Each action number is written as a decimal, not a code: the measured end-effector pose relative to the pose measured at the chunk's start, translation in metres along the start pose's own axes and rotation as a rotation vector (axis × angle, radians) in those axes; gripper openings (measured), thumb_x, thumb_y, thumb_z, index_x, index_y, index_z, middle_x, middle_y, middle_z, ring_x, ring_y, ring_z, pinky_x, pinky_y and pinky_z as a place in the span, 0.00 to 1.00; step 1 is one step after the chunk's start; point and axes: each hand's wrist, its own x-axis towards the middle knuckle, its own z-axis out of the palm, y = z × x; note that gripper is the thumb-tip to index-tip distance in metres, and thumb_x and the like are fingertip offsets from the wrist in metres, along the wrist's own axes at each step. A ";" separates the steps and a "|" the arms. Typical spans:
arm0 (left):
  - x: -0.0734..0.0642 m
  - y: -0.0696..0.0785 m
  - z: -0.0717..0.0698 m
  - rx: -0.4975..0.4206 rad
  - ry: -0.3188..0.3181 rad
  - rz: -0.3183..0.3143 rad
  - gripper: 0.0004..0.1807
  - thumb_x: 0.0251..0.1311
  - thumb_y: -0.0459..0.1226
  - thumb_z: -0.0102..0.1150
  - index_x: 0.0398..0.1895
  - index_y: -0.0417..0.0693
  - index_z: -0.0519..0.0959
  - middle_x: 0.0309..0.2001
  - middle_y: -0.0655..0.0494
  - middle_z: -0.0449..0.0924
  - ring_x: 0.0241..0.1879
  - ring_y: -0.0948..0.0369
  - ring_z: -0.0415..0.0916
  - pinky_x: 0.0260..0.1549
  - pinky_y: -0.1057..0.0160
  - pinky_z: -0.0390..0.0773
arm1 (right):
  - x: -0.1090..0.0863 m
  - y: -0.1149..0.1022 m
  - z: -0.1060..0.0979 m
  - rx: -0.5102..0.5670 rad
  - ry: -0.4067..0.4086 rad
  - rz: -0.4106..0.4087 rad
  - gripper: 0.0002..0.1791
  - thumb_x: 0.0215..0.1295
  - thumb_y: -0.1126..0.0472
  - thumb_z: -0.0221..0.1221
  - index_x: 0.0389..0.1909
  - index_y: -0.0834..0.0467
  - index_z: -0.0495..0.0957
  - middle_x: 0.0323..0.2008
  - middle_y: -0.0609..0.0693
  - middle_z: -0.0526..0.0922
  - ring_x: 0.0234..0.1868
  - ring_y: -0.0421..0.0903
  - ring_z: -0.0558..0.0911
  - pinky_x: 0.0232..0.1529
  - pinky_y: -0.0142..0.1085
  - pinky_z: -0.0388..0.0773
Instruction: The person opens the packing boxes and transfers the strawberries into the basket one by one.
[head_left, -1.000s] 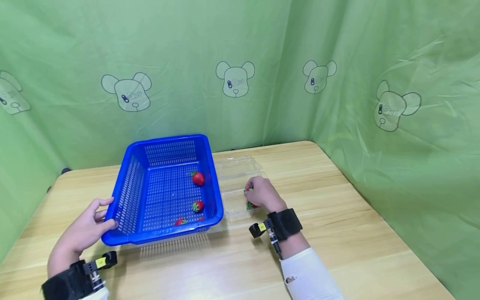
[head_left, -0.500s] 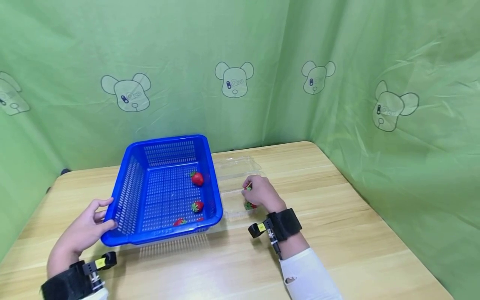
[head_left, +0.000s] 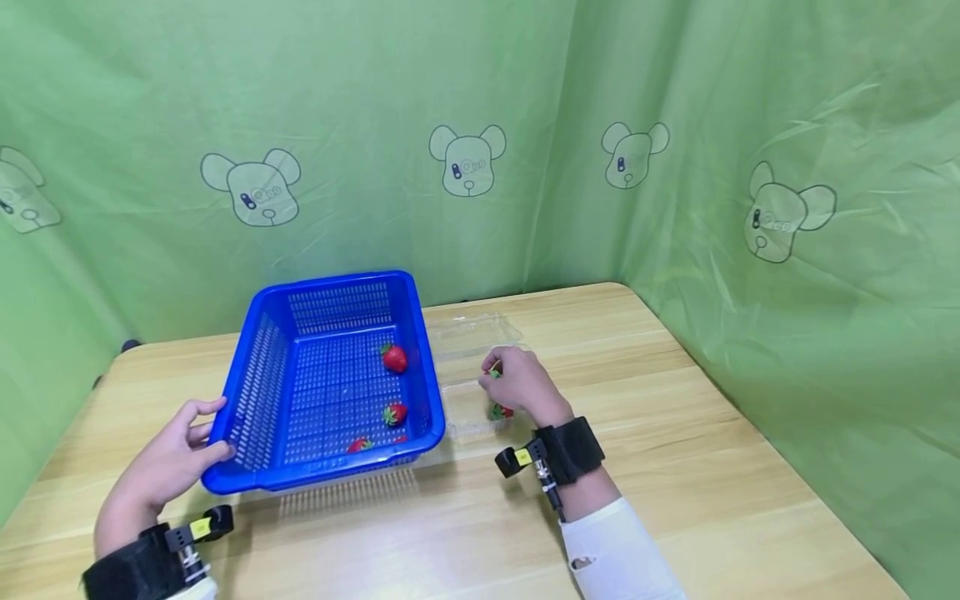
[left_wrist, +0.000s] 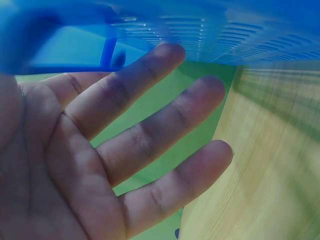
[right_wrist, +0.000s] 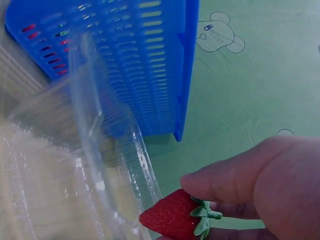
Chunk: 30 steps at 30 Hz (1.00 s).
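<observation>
My left hand (head_left: 165, 458) holds the left rim of a blue plastic basket (head_left: 255, 392) by thumb and index finger; the other fingers extend loosely below it in the left wrist view. Several red strawberries (head_left: 394, 358) lie on the right and front of the basket floor. Between the thumb and fingers of my right hand (head_left: 525, 387) is a strawberry (right_wrist: 172, 216), pinched near its green leaves. That hand is over a clear plastic container (head_left: 468, 396) beside the basket. Another strawberry (head_left: 501, 412) lies in the container below my palm, partly hidden.
The container's clear lid part (head_left: 472, 331) spreads toward the back of the wooden table (head_left: 712, 467). A green curtain (head_left: 360, 208) with bear-head prints hangs behind and at both sides. The basket's right wall stands close to the container.
My right hand has shifted slightly left and up with the strawberry, uncovering a bit more of the one in the container. The left hand and basket look the same.
</observation>
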 end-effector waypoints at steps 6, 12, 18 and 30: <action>0.001 0.002 -0.001 0.009 -0.010 -0.006 0.37 0.65 0.29 0.51 0.72 0.29 0.44 0.60 0.20 0.64 0.46 0.45 0.81 0.43 0.54 0.83 | -0.003 -0.003 -0.001 0.012 0.019 -0.022 0.06 0.63 0.59 0.63 0.38 0.57 0.80 0.33 0.52 0.78 0.27 0.46 0.77 0.31 0.38 0.75; 0.000 0.003 -0.001 -0.004 -0.011 -0.004 0.37 0.65 0.28 0.50 0.71 0.29 0.44 0.60 0.19 0.64 0.46 0.45 0.81 0.42 0.55 0.83 | -0.005 -0.007 -0.002 0.011 0.032 -0.029 0.07 0.63 0.58 0.63 0.38 0.57 0.80 0.35 0.52 0.78 0.30 0.46 0.77 0.32 0.38 0.75; -0.002 0.001 0.000 -0.010 -0.005 -0.004 0.36 0.66 0.27 0.49 0.71 0.28 0.43 0.59 0.18 0.64 0.46 0.43 0.80 0.41 0.55 0.83 | -0.004 -0.010 0.000 0.016 0.051 -0.040 0.07 0.62 0.58 0.63 0.38 0.57 0.80 0.35 0.51 0.77 0.30 0.47 0.76 0.31 0.38 0.75; -0.002 0.001 0.001 -0.005 0.001 -0.005 0.37 0.65 0.27 0.50 0.71 0.29 0.43 0.59 0.19 0.64 0.46 0.44 0.81 0.40 0.56 0.83 | -0.004 -0.012 0.000 0.008 0.076 -0.074 0.08 0.62 0.57 0.64 0.37 0.57 0.80 0.36 0.52 0.79 0.37 0.48 0.77 0.37 0.41 0.77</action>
